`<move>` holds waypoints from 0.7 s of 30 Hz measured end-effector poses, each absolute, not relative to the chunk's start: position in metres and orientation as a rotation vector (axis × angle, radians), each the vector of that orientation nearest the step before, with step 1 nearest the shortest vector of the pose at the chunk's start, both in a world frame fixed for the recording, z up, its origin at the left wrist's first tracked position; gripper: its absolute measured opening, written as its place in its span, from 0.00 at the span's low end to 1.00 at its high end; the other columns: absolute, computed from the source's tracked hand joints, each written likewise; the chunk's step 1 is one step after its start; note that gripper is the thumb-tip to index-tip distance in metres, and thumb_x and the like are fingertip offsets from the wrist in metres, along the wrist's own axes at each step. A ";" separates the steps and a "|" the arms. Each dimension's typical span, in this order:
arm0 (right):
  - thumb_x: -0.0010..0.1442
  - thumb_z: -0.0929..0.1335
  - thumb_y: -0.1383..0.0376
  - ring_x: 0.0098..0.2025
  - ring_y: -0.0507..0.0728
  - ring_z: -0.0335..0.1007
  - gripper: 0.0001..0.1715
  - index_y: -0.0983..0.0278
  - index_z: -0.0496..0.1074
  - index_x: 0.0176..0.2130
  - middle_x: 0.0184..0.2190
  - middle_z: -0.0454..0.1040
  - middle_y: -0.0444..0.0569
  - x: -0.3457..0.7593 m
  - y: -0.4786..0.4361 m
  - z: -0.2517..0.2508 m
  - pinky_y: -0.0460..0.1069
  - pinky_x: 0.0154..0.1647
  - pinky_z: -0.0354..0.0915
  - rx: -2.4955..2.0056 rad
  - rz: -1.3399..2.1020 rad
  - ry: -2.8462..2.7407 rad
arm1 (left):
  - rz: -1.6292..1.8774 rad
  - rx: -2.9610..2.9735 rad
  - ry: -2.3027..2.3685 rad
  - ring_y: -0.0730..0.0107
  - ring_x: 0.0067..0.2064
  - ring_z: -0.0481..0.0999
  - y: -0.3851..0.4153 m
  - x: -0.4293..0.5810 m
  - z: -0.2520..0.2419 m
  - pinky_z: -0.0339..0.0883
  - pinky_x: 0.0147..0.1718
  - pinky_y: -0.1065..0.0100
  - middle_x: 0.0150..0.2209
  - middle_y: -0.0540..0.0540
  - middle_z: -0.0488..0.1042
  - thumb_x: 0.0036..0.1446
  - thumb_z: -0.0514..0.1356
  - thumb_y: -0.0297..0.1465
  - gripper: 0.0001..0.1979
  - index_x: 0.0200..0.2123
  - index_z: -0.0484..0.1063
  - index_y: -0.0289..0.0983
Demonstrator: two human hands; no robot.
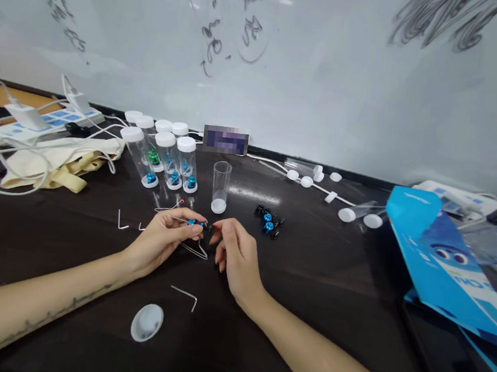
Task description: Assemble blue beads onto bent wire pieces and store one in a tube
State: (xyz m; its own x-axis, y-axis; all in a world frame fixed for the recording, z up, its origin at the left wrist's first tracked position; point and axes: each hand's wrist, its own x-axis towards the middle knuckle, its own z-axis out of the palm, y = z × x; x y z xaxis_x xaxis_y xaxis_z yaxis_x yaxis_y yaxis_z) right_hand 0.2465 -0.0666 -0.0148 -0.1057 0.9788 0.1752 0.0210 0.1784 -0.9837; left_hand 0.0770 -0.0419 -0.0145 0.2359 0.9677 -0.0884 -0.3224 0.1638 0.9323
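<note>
A small blue-and-black metal part (192,222) is pinched between the thumb and fingers of my left hand (160,239). Thin bent silver wire (197,253) runs past the same hand, with a red tip on its far side. My right hand (238,262) is curled close by, its fingertips at the black end of the part. What its fingers hold, if anything, is too small to make out. Just beyond stands an open clear tube (220,186) with a white base. A loose group of blue and black parts (268,222) lies right of it.
Several capped tubes (175,163) holding coloured parts stand back left. Hex keys (186,296) and a white dish (147,323) lie nearer me. White caps (306,181), a cable and empty tubes lie back right. A blue bag (441,253) is at right, a cream cloth bag (56,160) at left.
</note>
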 end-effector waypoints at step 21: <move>0.70 0.57 0.53 0.19 0.45 0.60 0.19 0.62 0.68 0.38 0.28 0.68 0.42 0.247 -0.067 -0.014 0.40 0.17 0.55 -1.048 1.138 -1.395 | 1.100 0.933 0.841 0.76 0.32 0.79 -0.042 0.077 -0.014 0.71 0.36 0.79 0.28 0.48 0.81 0.48 0.71 0.25 0.10 0.36 0.81 0.35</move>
